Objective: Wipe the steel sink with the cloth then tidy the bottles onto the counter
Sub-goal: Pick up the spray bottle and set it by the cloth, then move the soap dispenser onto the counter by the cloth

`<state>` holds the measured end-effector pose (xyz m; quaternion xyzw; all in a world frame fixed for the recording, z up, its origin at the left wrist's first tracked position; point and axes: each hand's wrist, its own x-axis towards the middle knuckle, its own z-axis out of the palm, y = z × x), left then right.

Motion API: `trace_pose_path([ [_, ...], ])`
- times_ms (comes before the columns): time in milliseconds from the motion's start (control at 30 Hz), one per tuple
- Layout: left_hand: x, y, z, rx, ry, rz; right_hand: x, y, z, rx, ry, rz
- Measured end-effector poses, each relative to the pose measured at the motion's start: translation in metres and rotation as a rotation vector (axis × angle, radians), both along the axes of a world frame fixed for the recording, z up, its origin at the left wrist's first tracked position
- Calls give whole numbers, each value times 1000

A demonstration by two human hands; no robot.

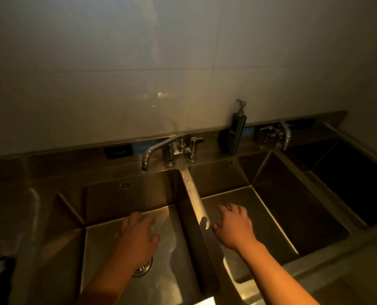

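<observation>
- Your right hand hangs over the middle basin, just beside the divider. Its fingers are spread and hold nothing.
- Your left hand is over the left basin, above the drain. Its fingers curl down out of sight, so I cannot tell whether it grips anything.
- No cloth shows anywhere in view. The risk is that you start wiping bare-handed, or grope for the cloth without looking.
- The sink is dim and glossy. In this light you could miss smears and wet patches, most likely in the dark right basin.
- The tap overhangs the back of the left basin. A long stroke toward the back could knock your knuckles on the spout.
- One pump bottle stands upright on the back ledge against the wall, well apart from both hands. It is tall and narrow, so a wet grip or a grab at the pump head could tip it into the basin.
</observation>
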<state>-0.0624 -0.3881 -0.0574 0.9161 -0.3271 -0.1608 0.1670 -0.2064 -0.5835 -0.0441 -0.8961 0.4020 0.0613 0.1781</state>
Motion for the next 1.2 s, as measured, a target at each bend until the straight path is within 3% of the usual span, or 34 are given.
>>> trace_pose_path([
  [600,-16,-150,14,-100,13,-123,-26,-127,1,47,-16,-124],
  [933,-22,-304,-6,-218,35,69,-6,-270,-22,115,-51,84],
  [1200,9,-421,-16,-404,97,228,27,-345,-45,203,-114,109],
])
